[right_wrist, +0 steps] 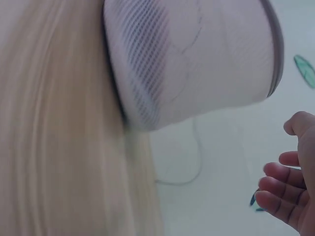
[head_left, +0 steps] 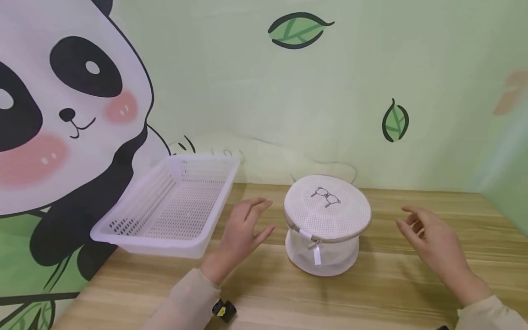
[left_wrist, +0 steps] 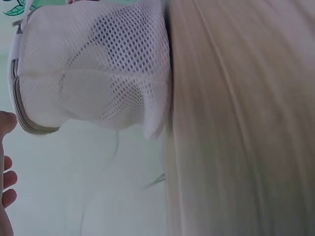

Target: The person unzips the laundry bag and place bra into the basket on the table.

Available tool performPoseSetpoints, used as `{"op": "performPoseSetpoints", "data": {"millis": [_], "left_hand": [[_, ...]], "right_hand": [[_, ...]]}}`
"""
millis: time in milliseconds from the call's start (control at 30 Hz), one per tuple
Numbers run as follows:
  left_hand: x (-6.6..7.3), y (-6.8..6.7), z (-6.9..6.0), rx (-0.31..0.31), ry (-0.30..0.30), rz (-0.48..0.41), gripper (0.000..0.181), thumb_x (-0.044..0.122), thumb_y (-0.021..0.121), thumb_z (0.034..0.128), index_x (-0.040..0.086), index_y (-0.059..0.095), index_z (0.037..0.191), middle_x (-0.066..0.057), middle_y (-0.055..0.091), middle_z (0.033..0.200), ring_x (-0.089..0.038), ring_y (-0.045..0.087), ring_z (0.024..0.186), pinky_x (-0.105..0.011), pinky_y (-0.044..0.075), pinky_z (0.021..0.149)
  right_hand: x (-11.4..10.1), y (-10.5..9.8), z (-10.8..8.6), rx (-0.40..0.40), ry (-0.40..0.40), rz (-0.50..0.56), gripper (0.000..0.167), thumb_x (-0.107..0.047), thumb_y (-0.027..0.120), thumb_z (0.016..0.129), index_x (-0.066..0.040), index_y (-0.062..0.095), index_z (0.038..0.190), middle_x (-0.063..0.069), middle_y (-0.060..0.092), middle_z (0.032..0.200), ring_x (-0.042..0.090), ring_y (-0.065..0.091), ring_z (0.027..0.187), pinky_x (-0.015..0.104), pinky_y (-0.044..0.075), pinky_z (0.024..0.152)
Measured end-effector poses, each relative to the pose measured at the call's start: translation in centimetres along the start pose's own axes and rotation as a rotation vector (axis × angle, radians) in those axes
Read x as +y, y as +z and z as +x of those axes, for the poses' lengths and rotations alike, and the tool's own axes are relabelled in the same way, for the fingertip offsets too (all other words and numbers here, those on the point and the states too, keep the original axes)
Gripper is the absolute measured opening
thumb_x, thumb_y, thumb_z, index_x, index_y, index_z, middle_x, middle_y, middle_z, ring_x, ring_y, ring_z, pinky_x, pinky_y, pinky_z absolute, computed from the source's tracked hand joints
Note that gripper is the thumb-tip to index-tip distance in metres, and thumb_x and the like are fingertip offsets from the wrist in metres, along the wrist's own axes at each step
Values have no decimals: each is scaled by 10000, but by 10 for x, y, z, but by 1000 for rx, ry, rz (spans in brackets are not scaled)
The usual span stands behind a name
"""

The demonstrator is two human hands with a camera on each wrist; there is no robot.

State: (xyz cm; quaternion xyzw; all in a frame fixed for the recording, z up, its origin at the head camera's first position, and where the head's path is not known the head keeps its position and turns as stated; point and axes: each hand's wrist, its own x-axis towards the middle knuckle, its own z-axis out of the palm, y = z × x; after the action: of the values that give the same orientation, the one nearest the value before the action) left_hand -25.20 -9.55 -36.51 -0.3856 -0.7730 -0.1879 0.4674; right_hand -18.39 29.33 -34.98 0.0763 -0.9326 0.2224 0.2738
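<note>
Mesh bag (head_left: pixel 328 217) could buckle or tip if the left hand (head_left: pixel 242 230) or right hand (head_left: pixel 438 245), both empty with fingers relaxed, bumps its thin side alone

On my head view I find even, moderately bright, diffuse light, its source out of frame. Soft, faint shadows fall on the desk (head_left: pixel 268 298) near the mesh basket (head_left: pixel 327 222). A pale streak of glare crosses the right-hand wall (head_left: pixel 504 149). Both wrist views read dimmer and hazier; desk grain there is smeared by blur.
</note>
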Motion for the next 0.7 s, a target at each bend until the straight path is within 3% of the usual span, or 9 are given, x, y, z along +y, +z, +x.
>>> {"op": "performPoseSetpoints", "data": {"millis": [133, 300, 533, 700], "left_hand": [[6, -3, 4, 65, 25, -36, 420, 355, 612, 919, 16, 606, 1168, -141, 622, 1097, -276, 588, 1000, -404, 501, 861], [14, -6, 10, 107, 90, -91, 390, 350, 571, 938, 7, 614, 1119, -132, 624, 1069, -267, 588, 973, -384, 503, 834], [27, -9, 18, 95, 182, -122, 503, 258, 801, 708, 25, 614, 1113, -110, 627, 1086, -248, 601, 989, -354, 504, 865], [33, -8, 22, 78, 246, -153, 556, 247, 833, 663, 39, 613, 1129, -111, 627, 1109, -251, 596, 1029, -349, 499, 915]], "right_hand": [[-16, -5, -1, 58, -15, 25, 278, -204, 634, 915, -7, 618, 1110, 62, 647, 820, -101, 458, 676, 164, 452, 560], [-40, -12, -3, 125, -72, 51, 227, -143, 670, 880, -7, 632, 1057, 40, 642, 801, -158, 431, 722, 96, 433, 562], [-66, -16, -7, 198, -178, 89, 231, -61, 731, 794, -31, 646, 1007, -19, 620, 754, -104, 475, 688, 50, 408, 544], [-81, -17, -9, 220, -229, 126, 231, -24, 746, 754, -38, 652, 965, -42, 601, 744, -79, 481, 670, 49, 408, 535]]}}
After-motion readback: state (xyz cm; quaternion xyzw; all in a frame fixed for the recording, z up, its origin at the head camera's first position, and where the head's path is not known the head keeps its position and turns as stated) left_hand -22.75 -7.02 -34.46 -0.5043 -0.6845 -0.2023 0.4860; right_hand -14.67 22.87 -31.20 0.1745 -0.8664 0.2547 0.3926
